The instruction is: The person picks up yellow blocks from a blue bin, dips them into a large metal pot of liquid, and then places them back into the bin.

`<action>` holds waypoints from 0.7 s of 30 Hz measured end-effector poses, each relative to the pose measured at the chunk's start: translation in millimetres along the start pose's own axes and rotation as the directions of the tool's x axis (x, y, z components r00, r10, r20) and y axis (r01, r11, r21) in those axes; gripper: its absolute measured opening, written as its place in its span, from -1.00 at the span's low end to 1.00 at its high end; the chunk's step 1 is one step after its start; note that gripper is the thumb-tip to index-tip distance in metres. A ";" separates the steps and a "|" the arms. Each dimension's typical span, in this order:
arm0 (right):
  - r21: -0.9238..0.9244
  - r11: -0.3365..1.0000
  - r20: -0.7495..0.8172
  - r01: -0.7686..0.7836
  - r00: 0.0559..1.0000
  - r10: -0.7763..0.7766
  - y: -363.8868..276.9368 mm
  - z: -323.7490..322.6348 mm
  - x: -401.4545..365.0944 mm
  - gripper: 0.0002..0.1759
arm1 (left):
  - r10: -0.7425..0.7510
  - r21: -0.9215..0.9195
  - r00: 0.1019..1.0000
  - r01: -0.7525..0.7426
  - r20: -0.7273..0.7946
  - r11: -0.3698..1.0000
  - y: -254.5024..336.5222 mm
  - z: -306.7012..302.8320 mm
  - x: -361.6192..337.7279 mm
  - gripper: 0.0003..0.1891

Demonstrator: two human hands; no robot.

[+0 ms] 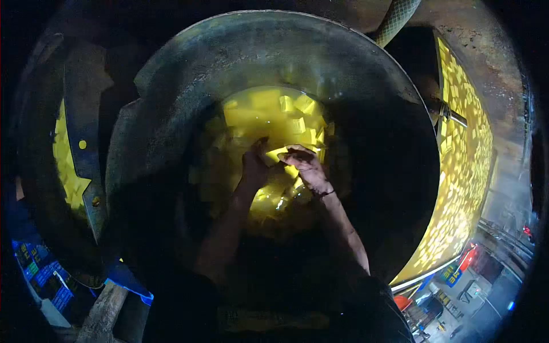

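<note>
Left hand [257, 163]: near the right, grip unclear
Right hand [305, 164]: curled beside yellow chunk [277, 154], can't tell if gripping
Bowl [189, 80]: more chunks [305, 103], yellow liquid [260, 128]

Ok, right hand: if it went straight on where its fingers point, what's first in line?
Likely the yellow piece by the fingertips of the right hand, with the left hand beyond it. One dim view, so depth is unclear and they may not line up exactly.
</note>
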State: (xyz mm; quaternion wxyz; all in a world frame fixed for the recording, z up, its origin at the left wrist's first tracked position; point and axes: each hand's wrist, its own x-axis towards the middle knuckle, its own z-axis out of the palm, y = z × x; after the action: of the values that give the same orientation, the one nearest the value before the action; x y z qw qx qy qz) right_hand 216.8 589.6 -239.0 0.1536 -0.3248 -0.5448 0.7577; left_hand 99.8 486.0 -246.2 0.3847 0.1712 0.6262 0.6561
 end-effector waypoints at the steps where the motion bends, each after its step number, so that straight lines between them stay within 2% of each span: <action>1: -0.074 0.994 0.038 0.085 0.996 -0.083 -10.6 6.9 -3.4 -0.71 | -0.096 -0.394 0.995 0.074 -0.035 0.916 6.4 5.7 -1.7 -0.67; 2: 0.555 0.820 0.262 -0.137 0.965 -0.016 17.7 -10.6 0.4 -0.73 | -0.095 -0.394 0.995 0.075 -0.032 0.916 3.3 7.6 -1.3 -0.67; 3: 0.537 0.833 0.206 -0.132 0.978 0.023 17.9 -3.1 1.0 -0.69 | -0.048 -0.316 0.997 0.028 -0.056 0.948 -10.0 8.2 1.5 -0.69; 4: 0.794 0.553 0.274 -0.251 0.961 0.042 25.2 -3.3 1.7 -0.68 | 0.003 -0.234 0.997 -0.021 -0.077 0.972 -14.0 8.2 4.6 -0.70; 5: 0.920 0.187 0.346 -0.346 0.938 0.033 32.4 -3.2 2.7 -0.67 | 0.005 -0.234 0.997 -0.024 -0.080 0.972 -17.8 6.7 6.5 -0.70; 6: 0.918 0.188 0.350 -0.349 0.936 0.034 29.4 2.2 2.4 -0.67 | -0.247 -0.526 0.967 0.182 -0.056 0.831 -18.8 5.8 7.5 -0.71; 7: 0.759 0.623 0.218 -0.189 0.975 0.029 22.4 10.3 1.2 -0.58 | -0.465 -0.757 0.884 0.335 0.047 0.561 -22.7 5.3 8.0 -0.71; 8: 0.409 0.913 0.102 -0.005 0.994 -0.040 14.7 16.5 0.6 -0.47 | -0.464 -0.760 0.884 0.332 0.045 0.559 -27.0 7.7 9.9 -0.71; 9: 0.406 0.914 0.105 -0.006 0.994 -0.040 7.6 21.6 0.0 -0.47 | -0.448 -0.830 0.885 0.341 0.126 0.441 -27.7 11.5 12.0 -0.70; 10: 0.006 1.000 0.092 0.000 0.996 -0.001 0.8 27.7 0.6 -0.42 | -0.418 -0.881 0.886 0.351 0.202 0.317 -27.9 13.2 13.3 -0.69; 11: -0.394 0.919 0.069 0.003 0.997 0.027 -5.9 35.1 2.6 -0.36 | -0.415 -0.883 0.889 0.343 0.195 0.320 -27.4 12.2 12.7 -0.69; 12: -0.728 0.685 0.041 0.002 0.998 0.041 -6.5 39.8 5.3 -0.31 | -0.415 -0.833 0.907 0.287 0.076 0.473 -5.8 12.7 10.9 -0.67; 13: -0.728 0.686 0.054 0.010 0.998 0.042 -7.9 36.2 10.0 -0.31 | -0.398 -0.757 0.916 0.230 -0.043 0.611 10.5 11.4 9.5 -0.66; 14: -0.302 0.952 0.350 0.046 0.935 0.065 -13.6 26.9 18.6 -0.31 | -0.465 -0.951 0.878 0.230 0.112 0.205 -8.0 -2.4 14.5 -0.59; 15: 0.189 0.980 0.591 -0.068 0.805 -0.057 -15.6 22.1 29.4 -0.30 | -0.463 -0.953 0.880 0.219 0.101 0.209 -3.3 -13.6 13.5 -0.59; 16: -0.135 0.984 0.376 -0.113 0.913 0.157 -34.8 38.9 40.6 -0.40 | -0.399 -0.905 0.917 0.183 0.016 0.383 7.7 -24.8 12.1 -0.57; 17: -0.421 0.879 0.084 -0.223 0.955 0.283 -53.8 58.6 53.3 -0.49 | -0.319 -0.827 0.946 0.133 -0.059 0.546 20.0 -35.6 10.9 -0.54; 18: -0.529 0.847 0.071 -0.053 0.992 0.106 -30.1 61.6 73.0 -0.53 | -0.224 -0.720 0.967 0.069 -0.122 0.691 27.7 -45.7 10.8 -0.50; 19: -0.626 0.772 0.080 0.110 0.994 -0.076 1.7 64.9 89.1 -0.56 | -0.215 -0.711 0.967 0.055 -0.137 0.701 31.9 -55.4 14.2 -0.50; 20: -0.724 0.674 0.115 0.148 0.989 -0.093 10.9 79.2 91.7 -0.59 | 0.103 -0.188 0.952 -0.162 -0.287 0.969 37.1 -64.9 21.3 -0.50; 21: -0.806 0.563 0.150 0.183 0.983 -0.105 22.2 93.2 93.5 -0.62 | 0.434 0.408 0.871 -0.319 -0.230 0.856 41.8 -75.2 30.5 -0.50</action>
State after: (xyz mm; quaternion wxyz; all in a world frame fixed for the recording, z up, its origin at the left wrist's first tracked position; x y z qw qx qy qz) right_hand 88.7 568.8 -271.7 0.0249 -0.2811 -0.8627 0.4196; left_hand 14.9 459.4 -226.0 0.1051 0.2524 0.7411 0.6132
